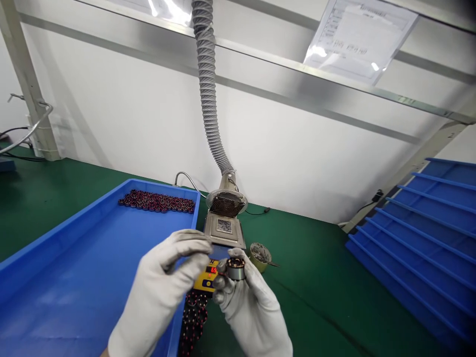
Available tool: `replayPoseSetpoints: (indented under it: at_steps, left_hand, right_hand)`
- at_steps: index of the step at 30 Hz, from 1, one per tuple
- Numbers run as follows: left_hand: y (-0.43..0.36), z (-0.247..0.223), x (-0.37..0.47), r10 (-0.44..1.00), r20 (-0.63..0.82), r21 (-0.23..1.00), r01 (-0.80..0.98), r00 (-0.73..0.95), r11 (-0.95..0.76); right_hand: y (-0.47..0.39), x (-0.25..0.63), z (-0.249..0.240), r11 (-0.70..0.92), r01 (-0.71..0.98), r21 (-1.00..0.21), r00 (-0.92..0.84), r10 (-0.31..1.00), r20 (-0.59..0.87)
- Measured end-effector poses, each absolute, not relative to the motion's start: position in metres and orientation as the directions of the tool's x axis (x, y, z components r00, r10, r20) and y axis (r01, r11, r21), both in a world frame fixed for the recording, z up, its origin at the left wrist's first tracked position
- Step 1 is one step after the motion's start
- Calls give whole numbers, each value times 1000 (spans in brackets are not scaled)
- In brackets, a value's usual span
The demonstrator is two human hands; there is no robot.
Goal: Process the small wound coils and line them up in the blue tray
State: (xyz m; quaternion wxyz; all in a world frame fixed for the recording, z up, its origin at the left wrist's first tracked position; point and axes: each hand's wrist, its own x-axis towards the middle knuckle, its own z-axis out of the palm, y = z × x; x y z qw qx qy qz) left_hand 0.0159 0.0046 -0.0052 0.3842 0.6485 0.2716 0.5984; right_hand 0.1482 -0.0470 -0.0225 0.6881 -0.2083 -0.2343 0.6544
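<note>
My right hand, in a white glove, grips a small round metal part with copper windings showing on top. To its left, my gloved left hand has its fingers bent and thumb close to them; whether anything small is between the tips cannot be made out. A yellow device with a red digital display stands behind and between my hands. Small round parts with red dots lie beside the blue tray, below the device.
The large blue tray holds rows of small parts at its far end. A metal plate unit stands under a fume hose. Right of it is a small tin. Stacked blue trays stand at the right.
</note>
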Motion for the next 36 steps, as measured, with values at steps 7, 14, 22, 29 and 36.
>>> replayPoseSetpoints:
  at_steps: [7, 14, 22, 29, 36]
  left_hand:
    - [-2, -6, 26, 645, 651, 715, -37, 400, -698]
    - [7, -8, 13, 850, 515, 788, -450, 109, -420]
    - [-1, -4, 19, 876, 412, 859, -425, 249, -284]
    - [2, 1, 8, 858, 483, 868, -226, 175, -442]
    - [-6, 1, 15, 735, 629, 777, -211, 251, -593]
  right_hand:
    - [-46, 146, -24, 53, -826, -560, 88, 995, -37]
    - [-51, 148, -26, 72, -665, -743, 51, 997, 50]
    - [-49, 146, -26, 121, -642, -757, 95, 992, 78]
    - [-51, 147, -28, 122, -643, -756, 95, 992, 79]
    - [-40, 145, -34, 246, -583, -775, 198, 967, 159]
